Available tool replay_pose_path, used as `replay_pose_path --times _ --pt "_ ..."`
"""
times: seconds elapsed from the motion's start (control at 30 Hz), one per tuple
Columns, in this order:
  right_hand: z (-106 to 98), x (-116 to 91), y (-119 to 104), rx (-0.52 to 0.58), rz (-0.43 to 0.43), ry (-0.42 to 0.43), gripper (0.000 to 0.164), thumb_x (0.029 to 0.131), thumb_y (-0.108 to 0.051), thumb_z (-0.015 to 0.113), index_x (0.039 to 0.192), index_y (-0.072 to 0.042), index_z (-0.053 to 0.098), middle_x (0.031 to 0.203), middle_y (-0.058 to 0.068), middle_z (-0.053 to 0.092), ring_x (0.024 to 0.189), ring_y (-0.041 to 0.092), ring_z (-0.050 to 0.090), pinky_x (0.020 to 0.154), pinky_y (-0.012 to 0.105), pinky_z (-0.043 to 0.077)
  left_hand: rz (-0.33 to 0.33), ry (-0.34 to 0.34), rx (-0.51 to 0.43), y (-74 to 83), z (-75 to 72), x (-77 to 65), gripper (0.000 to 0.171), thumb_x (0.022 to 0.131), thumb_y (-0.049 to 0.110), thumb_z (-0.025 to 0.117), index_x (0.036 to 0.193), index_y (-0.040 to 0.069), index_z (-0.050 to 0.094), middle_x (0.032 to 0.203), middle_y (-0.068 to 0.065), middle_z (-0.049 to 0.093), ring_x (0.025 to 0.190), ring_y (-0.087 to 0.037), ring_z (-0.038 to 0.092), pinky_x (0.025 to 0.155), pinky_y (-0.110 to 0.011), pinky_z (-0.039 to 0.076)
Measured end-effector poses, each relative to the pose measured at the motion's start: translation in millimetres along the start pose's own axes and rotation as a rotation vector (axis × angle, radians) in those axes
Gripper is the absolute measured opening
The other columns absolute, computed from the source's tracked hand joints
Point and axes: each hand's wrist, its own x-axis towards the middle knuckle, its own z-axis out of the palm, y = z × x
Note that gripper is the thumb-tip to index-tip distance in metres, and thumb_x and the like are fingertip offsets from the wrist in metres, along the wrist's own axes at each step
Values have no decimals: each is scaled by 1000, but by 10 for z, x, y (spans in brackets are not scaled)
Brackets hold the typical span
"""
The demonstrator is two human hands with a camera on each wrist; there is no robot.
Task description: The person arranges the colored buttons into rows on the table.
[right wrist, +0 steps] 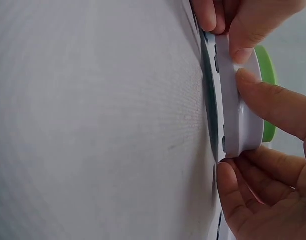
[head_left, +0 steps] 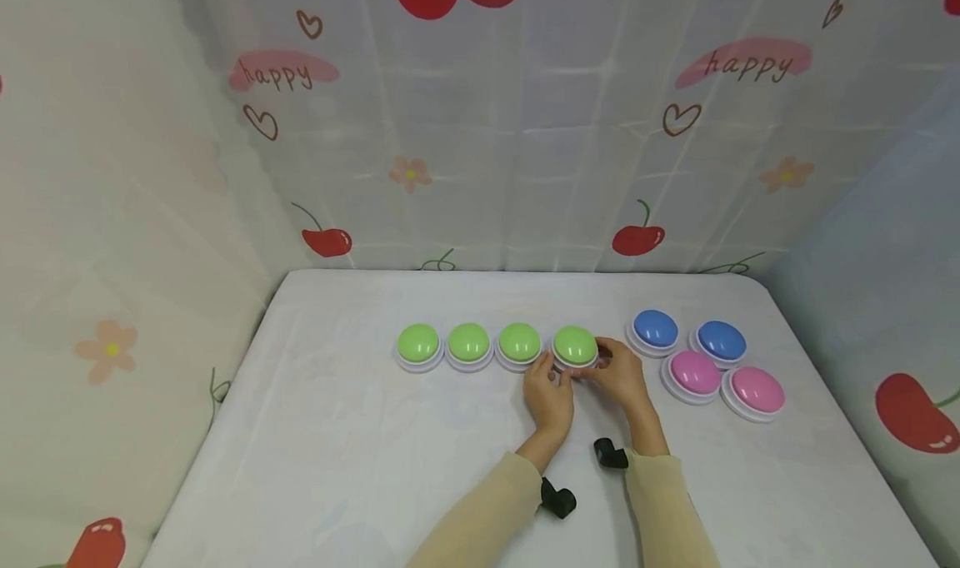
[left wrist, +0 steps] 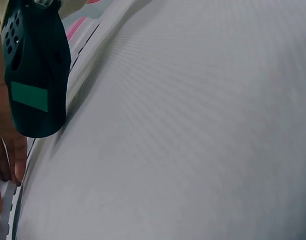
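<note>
A green push button with a round white base stands at the right end of a row of green buttons. My left hand holds the left front of its base with thumb and fingers. From the other side my right hand grips the base, its thumb at the front and its fingers round the right side. In the right wrist view the white base sits between both hands' fingers, close to the tabletop. Three more green buttons, among them the nearest one, line up to the left.
Two blue buttons and two pink buttons cluster on the right of the white table. Dark wrist-camera mounts jut from both sleeves. A printed curtain hangs behind the table.
</note>
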Motion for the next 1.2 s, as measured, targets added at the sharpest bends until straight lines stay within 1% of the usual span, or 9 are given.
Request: replay_pose_path --times 0.17,0.43,0.53,0.8,1.07,1.2 --pt "18 18 25 -2 -5 -1 72 73 -15 85 132 11 51 122 31 61 111 41 60 92 50 52 17 10 19 -10 12 -10 36 74 1 78 108 -5 71 111 -16 71 86 -23 64 75 -28 54" --pt "12 39 15 -16 4 -18 73 74 -14 84 133 12 50 126 32 58 115 42 58 96 51 50 57 12 -6 -39 31 -23 35 74 -1 77 108 -6 71 110 -16 71 93 -26 65 76 -26 56" --pt "15 38 -7 -13 11 -31 73 74 -13 84 133 11 49 127 31 58 116 42 57 97 50 50 62 14 -11 -39 26 -29 36 73 -1 78 108 -7 71 109 -16 71 92 -26 65 76 -27 56" --pt "21 54 -45 -4 13 -47 75 73 -12 84 135 11 49 130 31 56 119 42 55 98 50 49 41 12 -37 -15 -5 -33 36 74 -1 77 109 -8 70 111 -18 69 92 -25 64 76 -28 56" --pt "28 45 -41 -10 0 -60 74 74 -10 83 135 12 47 130 32 55 117 43 56 98 51 49 39 8 -31 -50 -4 -44 36 75 -2 76 109 -8 69 111 -18 68 94 -25 64 78 -27 56" --pt "25 39 -36 13 -5 -70 78 75 -8 81 138 14 41 132 34 52 121 44 54 100 50 48 27 14 -58 -60 -6 -46 34 74 -3 76 107 -8 70 110 -17 68 91 -25 65 78 -28 57"
